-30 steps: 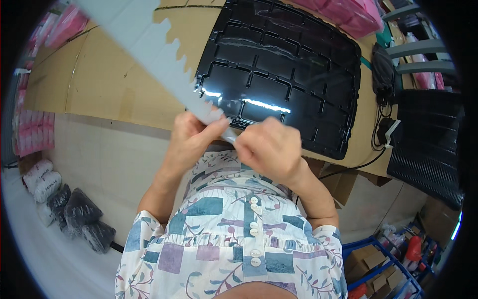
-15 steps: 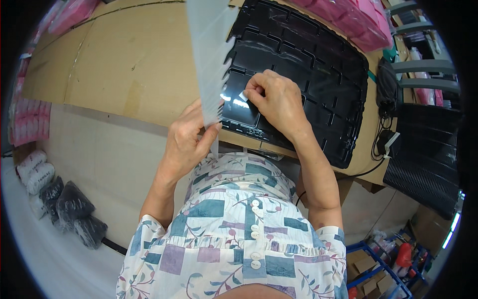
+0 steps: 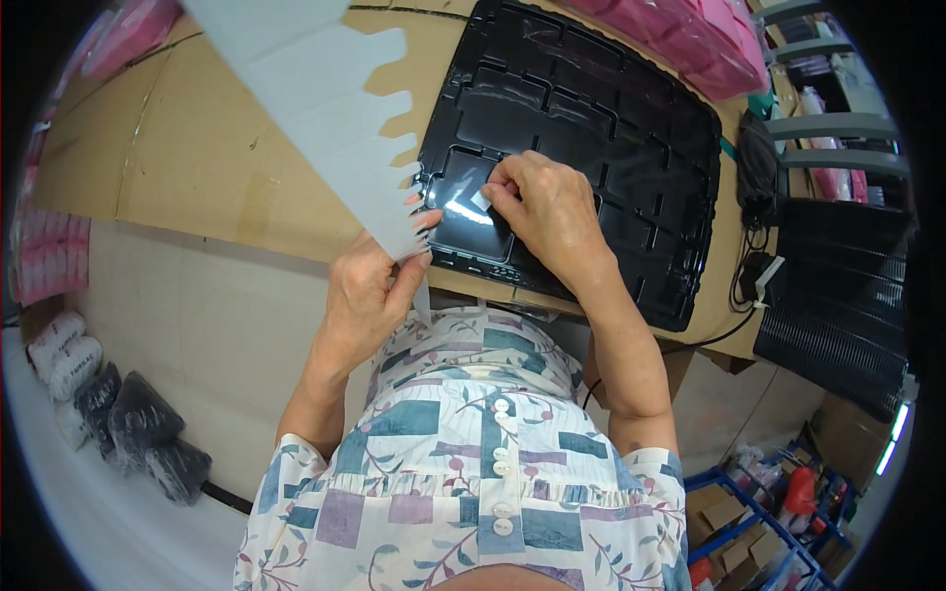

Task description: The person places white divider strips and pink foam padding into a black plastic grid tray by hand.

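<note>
The left hand (image 3: pixel 370 291) pinches a pale backing sheet (image 3: pixel 315 108) beside the black tray (image 3: pixel 611 128); the right hand (image 3: pixel 547 212) presses a small sticker (image 3: pixel 482 200) into it, likely needing firm smoothing.

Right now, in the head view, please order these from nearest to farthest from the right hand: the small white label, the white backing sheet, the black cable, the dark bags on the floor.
From the right hand:
1. Small white label, under its fingertips on the black tray.
2. White backing sheet, left, in the left hand.
3. Black cable, at the table's right edge.
4. Dark bags, far lower left on the floor.
</note>
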Demonstrator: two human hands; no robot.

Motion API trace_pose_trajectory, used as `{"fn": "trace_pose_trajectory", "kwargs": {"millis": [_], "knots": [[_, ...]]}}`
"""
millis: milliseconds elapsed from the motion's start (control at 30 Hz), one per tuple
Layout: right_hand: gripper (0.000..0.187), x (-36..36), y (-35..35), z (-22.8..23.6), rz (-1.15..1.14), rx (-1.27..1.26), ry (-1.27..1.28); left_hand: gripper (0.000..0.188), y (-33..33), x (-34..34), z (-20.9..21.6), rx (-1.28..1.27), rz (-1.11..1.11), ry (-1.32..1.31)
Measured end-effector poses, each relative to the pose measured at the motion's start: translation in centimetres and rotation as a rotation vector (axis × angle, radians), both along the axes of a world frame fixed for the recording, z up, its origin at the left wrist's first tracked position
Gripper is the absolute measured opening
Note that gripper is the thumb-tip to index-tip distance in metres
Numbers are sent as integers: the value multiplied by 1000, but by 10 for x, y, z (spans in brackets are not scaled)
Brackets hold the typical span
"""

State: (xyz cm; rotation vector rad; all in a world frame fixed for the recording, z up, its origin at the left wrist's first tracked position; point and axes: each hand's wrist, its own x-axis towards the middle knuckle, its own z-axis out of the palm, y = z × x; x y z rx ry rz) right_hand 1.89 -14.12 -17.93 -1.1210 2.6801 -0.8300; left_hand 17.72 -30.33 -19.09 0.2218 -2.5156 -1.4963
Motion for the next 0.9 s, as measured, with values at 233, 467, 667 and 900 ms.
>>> {"fn": "trace_pose_trajectory", "kwargs": {"millis": [233,467,667,900], "knots": [[10,6,-1,-5,46,23,269,9,4,0,1,16,27,-52],[9,-1,-1,5,63,70,150,4,-2,2,3,58,25,-69],[9,4,12,10,9,-40,61,3,7,0,8,87,19,-44],[10,1,4,15,39,113,69,3,4,2,7,70,3,-57]]}}
